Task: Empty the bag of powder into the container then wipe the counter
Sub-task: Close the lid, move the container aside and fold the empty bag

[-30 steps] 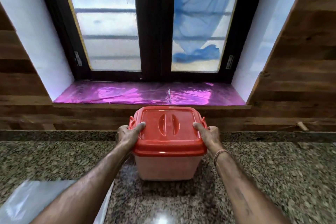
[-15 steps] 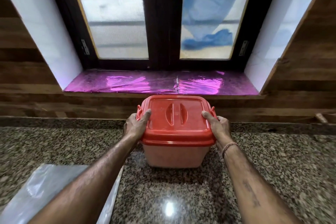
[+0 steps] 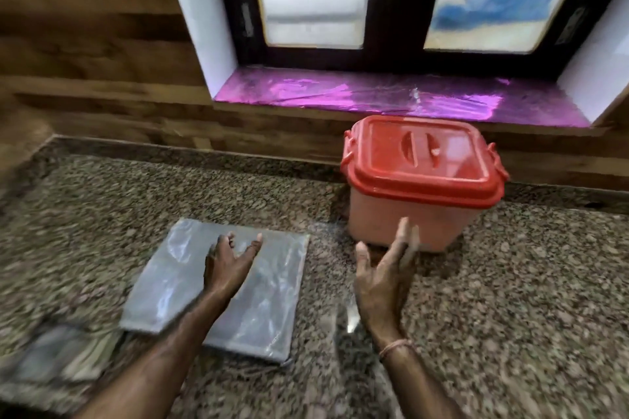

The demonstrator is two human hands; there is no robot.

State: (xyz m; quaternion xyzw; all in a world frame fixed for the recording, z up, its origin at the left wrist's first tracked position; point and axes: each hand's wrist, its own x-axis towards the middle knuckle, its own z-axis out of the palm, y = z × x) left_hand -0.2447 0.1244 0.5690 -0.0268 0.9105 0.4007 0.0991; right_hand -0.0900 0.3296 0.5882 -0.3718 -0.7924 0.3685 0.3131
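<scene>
Reaching with left hand (image 3: 231, 265), open, over flat bag (image 3: 163, 282) on surface (image 3: 510, 316) — probably to lift it. Holding right hand (image 3: 381, 275) open, empty, by container (image 3: 408, 224), lid (image 3: 452, 160) on — kept close for pouring.

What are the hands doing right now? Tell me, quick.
Left hand: open, fingers spread over the bag, gripping nothing.
Right hand: open, empty, in front of the container.
</scene>
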